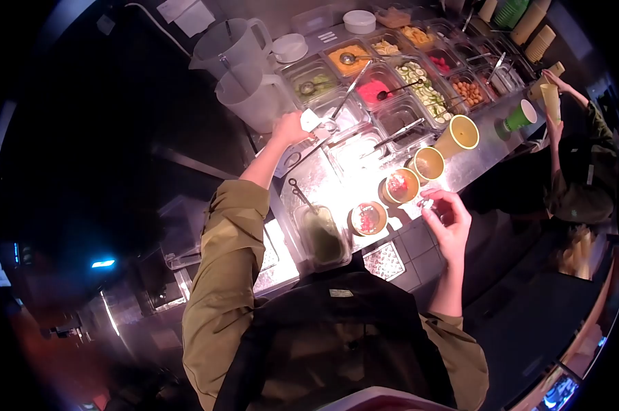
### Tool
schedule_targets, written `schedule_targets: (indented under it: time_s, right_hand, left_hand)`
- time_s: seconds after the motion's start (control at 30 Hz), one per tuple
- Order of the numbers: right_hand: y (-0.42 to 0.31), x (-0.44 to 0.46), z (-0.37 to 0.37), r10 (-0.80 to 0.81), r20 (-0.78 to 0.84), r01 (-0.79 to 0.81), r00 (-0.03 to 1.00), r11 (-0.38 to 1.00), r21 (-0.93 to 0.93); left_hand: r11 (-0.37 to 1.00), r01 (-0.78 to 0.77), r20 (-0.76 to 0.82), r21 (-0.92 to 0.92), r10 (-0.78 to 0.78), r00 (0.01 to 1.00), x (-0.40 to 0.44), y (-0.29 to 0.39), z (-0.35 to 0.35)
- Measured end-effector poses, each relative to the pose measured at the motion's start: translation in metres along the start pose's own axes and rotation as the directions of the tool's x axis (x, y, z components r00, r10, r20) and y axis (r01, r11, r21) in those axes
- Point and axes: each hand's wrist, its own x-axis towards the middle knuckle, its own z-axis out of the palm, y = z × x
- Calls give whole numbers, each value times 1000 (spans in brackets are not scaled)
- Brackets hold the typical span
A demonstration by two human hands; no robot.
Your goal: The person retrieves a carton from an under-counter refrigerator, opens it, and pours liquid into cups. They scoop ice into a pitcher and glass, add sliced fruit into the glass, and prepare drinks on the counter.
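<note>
My left hand (pixel 294 130) is closed at a small white item (pixel 310 120) beside the container rows; how it holds it is unclear in the glare. My right hand (pixel 449 222), thumb and fingers curled together, pinches a small whitish piece (pixel 426 203) near the cups. Below and left of it stands a cup with red and white pieces (pixel 369 218), and a second such cup (pixel 400 185) is just left of the fingertips. Two more yellow-rimmed cups, a middle one (pixel 429 164) and a taller one (pixel 462 132), continue the row up to the right.
Food containers (pixel 425 89) fill the back counter, several with utensils. Two pitchers (pixel 251 99) stand at the left. A green-filled container (pixel 321 240) with tongs sits in front. At the right, a co-worker's hands (pixel 555 127) hold a cup near a green cup (pixel 520 116).
</note>
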Motion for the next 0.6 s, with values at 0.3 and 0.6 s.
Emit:
schedule_targets:
  time_s: [0.3,0.6]
  right_hand:
    - [6,-18,12,63,3,-63,998,995,73]
    - [4,-15,32,26,52,-28,998,999,37]
  left_hand:
    - [996,10,28,-91,-8,1000,3,-11,27]
    - [996,77,68,39,-79,995,-41,-18,17]
